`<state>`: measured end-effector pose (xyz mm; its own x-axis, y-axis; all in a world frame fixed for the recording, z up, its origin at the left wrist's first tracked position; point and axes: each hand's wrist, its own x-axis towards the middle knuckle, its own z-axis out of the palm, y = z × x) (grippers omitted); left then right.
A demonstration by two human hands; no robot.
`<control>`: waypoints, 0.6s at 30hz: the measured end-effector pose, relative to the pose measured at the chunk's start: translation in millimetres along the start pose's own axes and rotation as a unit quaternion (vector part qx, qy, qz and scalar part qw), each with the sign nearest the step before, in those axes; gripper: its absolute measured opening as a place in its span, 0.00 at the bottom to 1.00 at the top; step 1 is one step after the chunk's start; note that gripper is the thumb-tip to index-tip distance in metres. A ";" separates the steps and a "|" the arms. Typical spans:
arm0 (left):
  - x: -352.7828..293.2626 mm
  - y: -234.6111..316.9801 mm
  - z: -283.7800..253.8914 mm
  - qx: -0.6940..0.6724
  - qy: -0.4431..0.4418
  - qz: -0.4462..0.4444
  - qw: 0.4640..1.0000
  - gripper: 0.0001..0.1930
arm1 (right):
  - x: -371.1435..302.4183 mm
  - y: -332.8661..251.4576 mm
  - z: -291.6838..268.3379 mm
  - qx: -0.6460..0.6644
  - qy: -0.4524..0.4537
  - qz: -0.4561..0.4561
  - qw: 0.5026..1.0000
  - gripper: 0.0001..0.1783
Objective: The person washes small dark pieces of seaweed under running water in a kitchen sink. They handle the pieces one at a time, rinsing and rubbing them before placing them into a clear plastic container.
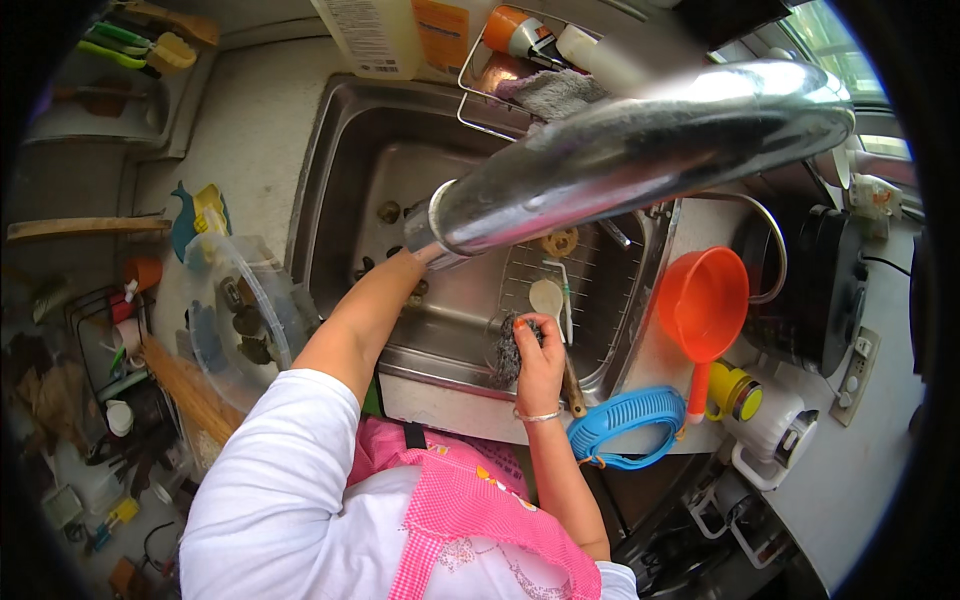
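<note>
My left hand reaches into the steel sink under the tap's spout. The spout hides its fingers, so I cannot see what they hold. Over the sink's front edge, my right hand is closed around a grey steel wool scrubber. Several small dark, rounded lumps, perhaps shellfish, lie on the sink floor near my left wrist. A clear plastic bowl left of the sink contains similar dark pieces.
A wire rack sits at the sink's right side with a pale spoon. A red ladle-shaped scoop and a blue plastic basket stand at the right. Bottles and a caddy with a grey cloth line the back.
</note>
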<state>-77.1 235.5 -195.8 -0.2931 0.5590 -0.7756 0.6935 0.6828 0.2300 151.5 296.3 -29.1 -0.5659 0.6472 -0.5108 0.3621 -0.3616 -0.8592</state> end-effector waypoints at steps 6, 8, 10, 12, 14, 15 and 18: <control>7.6 9.2 7.1 0.015 0.061 -0.047 0.997 0.18 | 0.7 -8.0 2.0 -0.026 -0.005 -0.004 1.000 0.05; 24.7 12.1 23.0 0.059 0.035 -0.080 0.994 0.16 | -1.0 -7.4 2.4 -0.026 -0.002 0.003 1.000 0.05; 32.4 6.4 27.4 -0.050 0.016 -0.091 0.994 0.16 | -1.4 -3.0 3.0 -0.017 0.002 -0.012 1.000 0.05; 35.9 -0.8 35.9 -0.060 0.029 -0.081 0.995 0.18 | -4.0 -2.4 3.0 -0.014 0.007 -0.013 1.000 0.05; 37.8 -11.4 48.7 0.025 0.077 -0.051 0.995 0.24 | -7.7 -2.3 3.2 0.000 0.009 -0.002 1.000 0.05; 59.0 -33.1 76.8 0.061 0.075 -0.016 0.995 0.24 | -10.3 -2.8 4.0 0.001 0.002 0.000 1.000 0.05; 49.5 -57.8 92.5 -0.114 0.143 0.023 0.983 0.23 | -10.4 -7.1 3.4 0.028 0.006 0.000 1.000 0.06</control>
<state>-70.9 180.2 -301.8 -0.4605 0.6793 -0.5714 0.5541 0.7229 0.4128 152.3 289.8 -17.8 -0.5567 0.6554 -0.5104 0.3193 -0.3984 -0.8598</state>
